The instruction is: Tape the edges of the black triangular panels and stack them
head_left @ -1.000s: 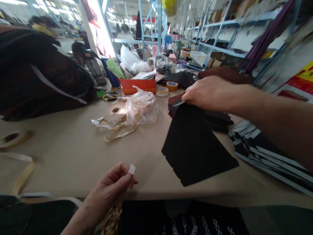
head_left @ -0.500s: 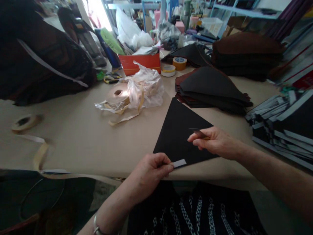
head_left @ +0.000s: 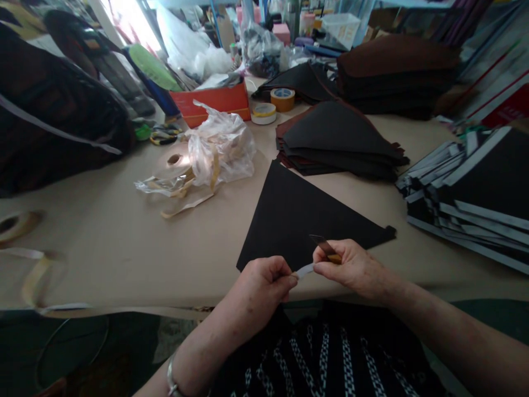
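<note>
My left hand [head_left: 268, 281] is closed, pinching a strip of pale tape [head_left: 305, 271] near the front edge of the table. The free end of this strip meets the fingertips of my right hand [head_left: 351, 267]. That hand also grips a thin dark blade [head_left: 324, 246] with a yellowish part, pointing up and left. Beneath both hands lies a flat black fan-shaped sheet [head_left: 289, 212]. Tape trails along the table edge from a tape roll [head_left: 19, 226] at far left; where it reaches my left hand is hidden by my arm.
Behind the sheet sits a stack of dark fan-shaped pieces [head_left: 339, 138]. Black pieces with white strips [head_left: 475, 204] pile up at right. A plastic bag [head_left: 223, 146] with tape rolls, a red box [head_left: 210, 102] and two more tape rolls [head_left: 273, 105] stand farther back.
My right hand has come down and left to the tape's free end, the blade still in it. My left hand keeps its pinch. The whole view has shifted somewhat.
</note>
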The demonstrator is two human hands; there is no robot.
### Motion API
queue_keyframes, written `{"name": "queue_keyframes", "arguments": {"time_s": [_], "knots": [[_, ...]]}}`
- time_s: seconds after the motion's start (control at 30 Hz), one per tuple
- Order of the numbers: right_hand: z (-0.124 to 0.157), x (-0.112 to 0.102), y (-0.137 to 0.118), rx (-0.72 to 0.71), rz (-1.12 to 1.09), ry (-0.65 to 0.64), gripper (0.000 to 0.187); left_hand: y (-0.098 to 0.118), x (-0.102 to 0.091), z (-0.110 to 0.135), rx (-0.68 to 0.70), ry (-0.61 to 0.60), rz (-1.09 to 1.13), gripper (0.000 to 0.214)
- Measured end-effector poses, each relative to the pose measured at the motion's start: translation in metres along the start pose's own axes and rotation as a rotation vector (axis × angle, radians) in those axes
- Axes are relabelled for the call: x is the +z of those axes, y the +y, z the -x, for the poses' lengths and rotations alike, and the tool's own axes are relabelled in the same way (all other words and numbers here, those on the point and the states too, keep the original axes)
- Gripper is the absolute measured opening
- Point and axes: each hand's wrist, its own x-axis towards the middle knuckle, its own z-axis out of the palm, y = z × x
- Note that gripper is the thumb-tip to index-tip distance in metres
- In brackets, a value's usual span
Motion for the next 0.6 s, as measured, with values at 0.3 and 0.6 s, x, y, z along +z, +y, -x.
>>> {"name": "queue_keyframes", "arguments": {"time_s": [0.3, 0.6], "knots": [[0.006, -0.02, 0.007, -0.042, 0.077, 0.134, 0.007, -0.004, 0.008, -0.012, -0.045, -0.028, 0.017, 0.031], [0.036, -0.129, 0.039, 0.144, 0.529, 0.505, 0.009, -0.015, -0.004, -0.023, -0.09, -0.042, -0.112, 0.046]]}}
